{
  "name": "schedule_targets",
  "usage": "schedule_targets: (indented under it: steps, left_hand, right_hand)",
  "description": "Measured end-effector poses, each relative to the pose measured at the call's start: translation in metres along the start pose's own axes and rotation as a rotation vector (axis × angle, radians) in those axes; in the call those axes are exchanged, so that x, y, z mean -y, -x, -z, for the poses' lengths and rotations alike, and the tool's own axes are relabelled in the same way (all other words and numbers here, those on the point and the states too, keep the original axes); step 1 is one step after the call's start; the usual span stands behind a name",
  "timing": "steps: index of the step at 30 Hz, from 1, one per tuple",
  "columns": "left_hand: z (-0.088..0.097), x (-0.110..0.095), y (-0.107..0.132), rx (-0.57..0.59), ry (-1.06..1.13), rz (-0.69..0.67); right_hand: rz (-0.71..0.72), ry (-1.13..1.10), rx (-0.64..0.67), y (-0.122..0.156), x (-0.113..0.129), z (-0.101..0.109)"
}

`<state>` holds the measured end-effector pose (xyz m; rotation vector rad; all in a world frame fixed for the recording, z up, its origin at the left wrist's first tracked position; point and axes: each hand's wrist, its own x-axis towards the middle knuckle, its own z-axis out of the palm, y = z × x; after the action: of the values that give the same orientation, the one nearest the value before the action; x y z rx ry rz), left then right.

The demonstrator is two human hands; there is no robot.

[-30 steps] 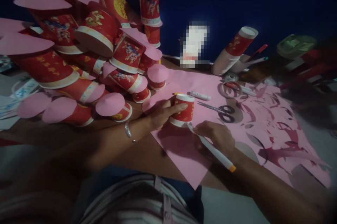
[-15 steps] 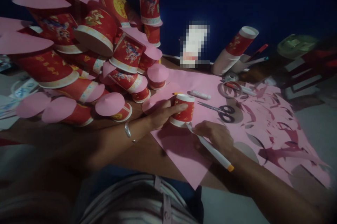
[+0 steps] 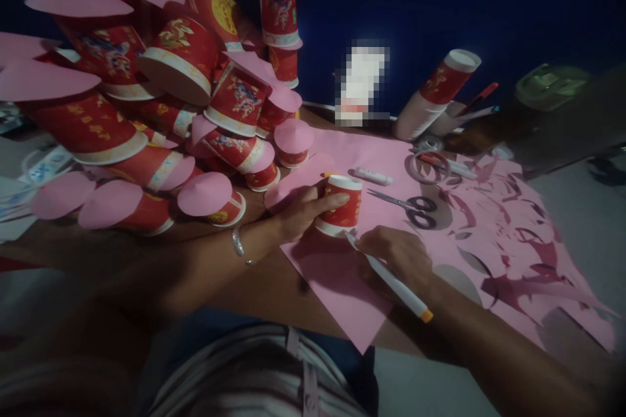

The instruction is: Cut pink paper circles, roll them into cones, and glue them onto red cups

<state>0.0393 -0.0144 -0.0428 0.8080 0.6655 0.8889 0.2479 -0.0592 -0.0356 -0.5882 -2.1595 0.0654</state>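
White marker [image 3: 397, 285] at lower rim of red cup [image 3: 346, 215]

We see the left hand [image 3: 304, 211] clasped around the cup, held over pink paper [image 3: 342, 303], and the right hand [image 3: 398, 250] closed on the marker. Beside them we find scissors [image 3: 421, 205]; cone-topped cups [image 3: 238, 102] crowd the left.

Beyond the heap of cut pink paper scraps [image 3: 542, 252], red slatted shape gone, blurred grey-brown shape [image 3: 577, 124] there instead, bare right hand [image 3: 401, 252] and white orange-ended marker [image 3: 397, 283] slightly farther left of the heap
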Motion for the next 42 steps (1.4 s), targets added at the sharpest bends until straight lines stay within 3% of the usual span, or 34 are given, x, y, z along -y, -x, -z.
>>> schedule_targets:
  steps: [6, 18, 37, 42]
  left_hand:
    - [0.0, -0.001, 0.001, -0.007, -0.008, -0.008]
    - [0.002, 0.003, -0.002, -0.012, -0.005, -0.023]
    - [-0.001, 0.001, -0.002, -0.04, 0.033, -0.012]
    - [-0.002, 0.0, -0.001, -0.037, 0.033, -0.019]
  right_hand:
    - [0.04, 0.054, 0.007, -0.009, 0.002, 0.001]
    - [0.005, 0.127, -0.115, -0.016, 0.005, -0.001]
    - [0.004, 0.053, 0.013, -0.007, 0.002, 0.001]
    - [0.026, 0.105, -0.064, -0.006, 0.004, -0.001]
